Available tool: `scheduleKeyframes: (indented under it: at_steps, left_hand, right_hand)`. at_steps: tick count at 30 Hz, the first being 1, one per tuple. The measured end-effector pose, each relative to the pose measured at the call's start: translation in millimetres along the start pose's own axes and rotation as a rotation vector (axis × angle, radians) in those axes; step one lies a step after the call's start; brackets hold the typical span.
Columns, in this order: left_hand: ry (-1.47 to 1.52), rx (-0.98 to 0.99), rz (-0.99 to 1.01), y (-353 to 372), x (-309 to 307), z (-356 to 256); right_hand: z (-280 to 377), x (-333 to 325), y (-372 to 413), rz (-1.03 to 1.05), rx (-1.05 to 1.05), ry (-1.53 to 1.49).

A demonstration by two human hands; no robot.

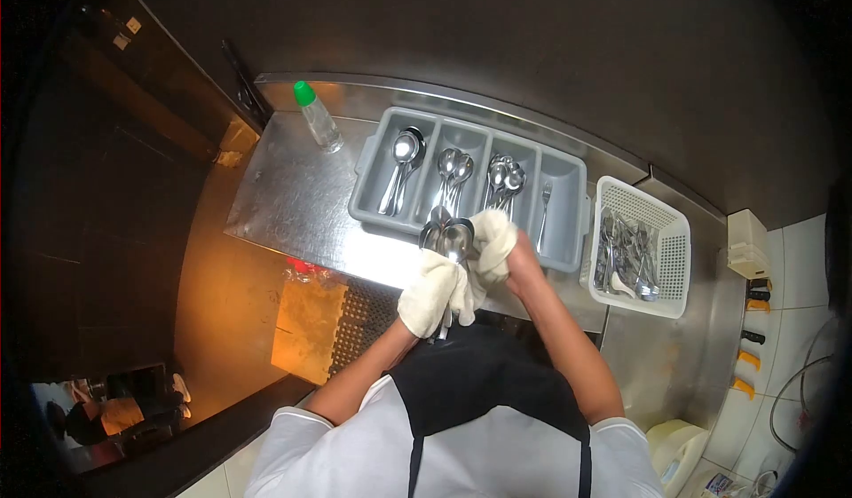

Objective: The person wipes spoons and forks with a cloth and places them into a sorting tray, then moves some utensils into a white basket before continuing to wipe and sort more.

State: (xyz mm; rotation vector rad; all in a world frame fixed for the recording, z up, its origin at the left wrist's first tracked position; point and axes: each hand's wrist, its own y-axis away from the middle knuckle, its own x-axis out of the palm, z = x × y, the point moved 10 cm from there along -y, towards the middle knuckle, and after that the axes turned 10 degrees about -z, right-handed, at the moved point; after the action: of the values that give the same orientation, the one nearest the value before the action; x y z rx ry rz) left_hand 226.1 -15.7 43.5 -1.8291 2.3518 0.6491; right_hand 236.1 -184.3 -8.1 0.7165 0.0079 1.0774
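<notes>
My left hand (429, 296), covered by white cloth, is closed around a bunch of large spoons (456, 240), bowls up. Handle ends poke out below it, near the black apron. Beside it, my right hand (495, 248) is closed in the white cloth (479, 278), right against the spoons; its fingers are hidden by the fabric. Just beyond both hands lies a grey cutlery tray (366, 178) with compartments. Big spoons (405, 150) fill its left section, smaller spoons (455, 168) and more spoons (506, 177) the middle ones, and a fork (546, 203) rests in the right one.
A white perforated basket (676, 272) with mixed cutlery stands right of the tray on the steel counter (284, 201). At the back left is a clear bottle (321, 127) with a green cap. Knives (753, 337) hang on the right wall. A person (115, 414) shows far left.
</notes>
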Motion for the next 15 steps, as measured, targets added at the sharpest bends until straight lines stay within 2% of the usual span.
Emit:
scheduleKeyframes:
  at_steps: [1,2,4,6,7,9,10,12,13,15]
  left_hand:
    - [0.001,-0.175,0.067,7,2,-6]
    - [0.112,-0.182,0.104,6,11,2]
    - [0.328,-0.19,0.173,-2,32,38]
    - [0.128,0.294,0.109,-4,22,3]
    - [0.048,0.403,0.082,-1,19,-3]
    - [-0.046,0.377,0.118,1,19,-7]
    - [-0.058,0.243,0.176,0,23,0]
    - [-0.038,0.094,0.23,6,24,-3]
    - [-0.008,0.08,0.225,11,21,-13]
    - [-0.036,0.205,0.166,11,15,-24]
  right_hand:
    - [5,6,5,0.048,-0.206,0.335]
    - [29,32,28,0.076,-0.489,0.728]
    - [29,38,32,0.032,-0.607,0.688]
    - [31,33,24,0.039,-0.591,0.676]
    - [33,30,20,0.042,-0.581,0.67]
    - [46,20,19,-0.029,-0.636,0.592]
    - [54,15,20,-0.066,-0.665,0.555]
    - [71,3,21,-0.191,-0.71,0.415]
    - [75,-5,18,-0.259,-0.701,0.342]
    - [76,-13,14,-0.33,-0.711,0.226]
